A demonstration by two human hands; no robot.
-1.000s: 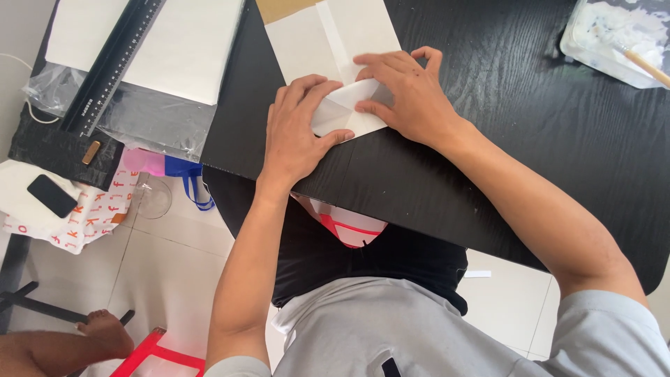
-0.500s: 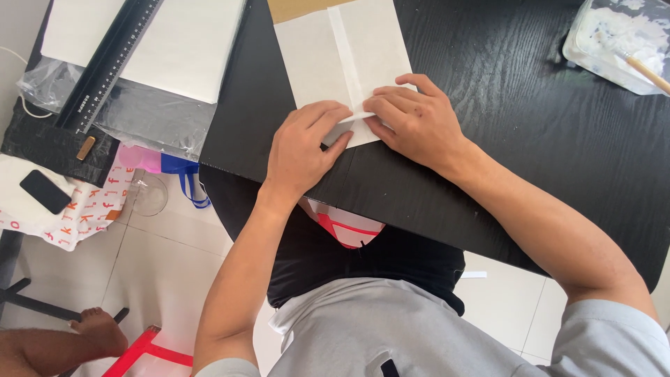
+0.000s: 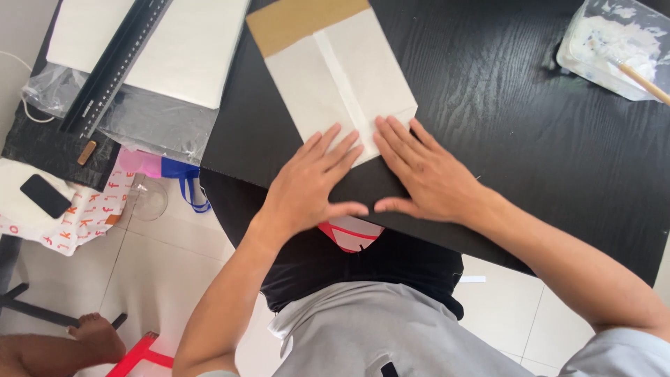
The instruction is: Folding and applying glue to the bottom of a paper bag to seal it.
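Both hands have shifted since the earlier frame: fingers then curled over the fold now lie flat and spread. Folded white paper bag (image 3: 335, 91) lies on the black table (image 3: 530, 139), long axis running from the near edge away and slightly leftward, brown flap at the far end. Left hand (image 3: 314, 181) presses palm-down, fingers extended on the bag's near left corner, gripping nothing. Right hand (image 3: 426, 174) likewise flat, fingertips on the near right corner; thumbs nearly meet. Far right, a clear plastic container (image 3: 614, 42) holds white paste and a wooden stick (image 3: 645, 80).
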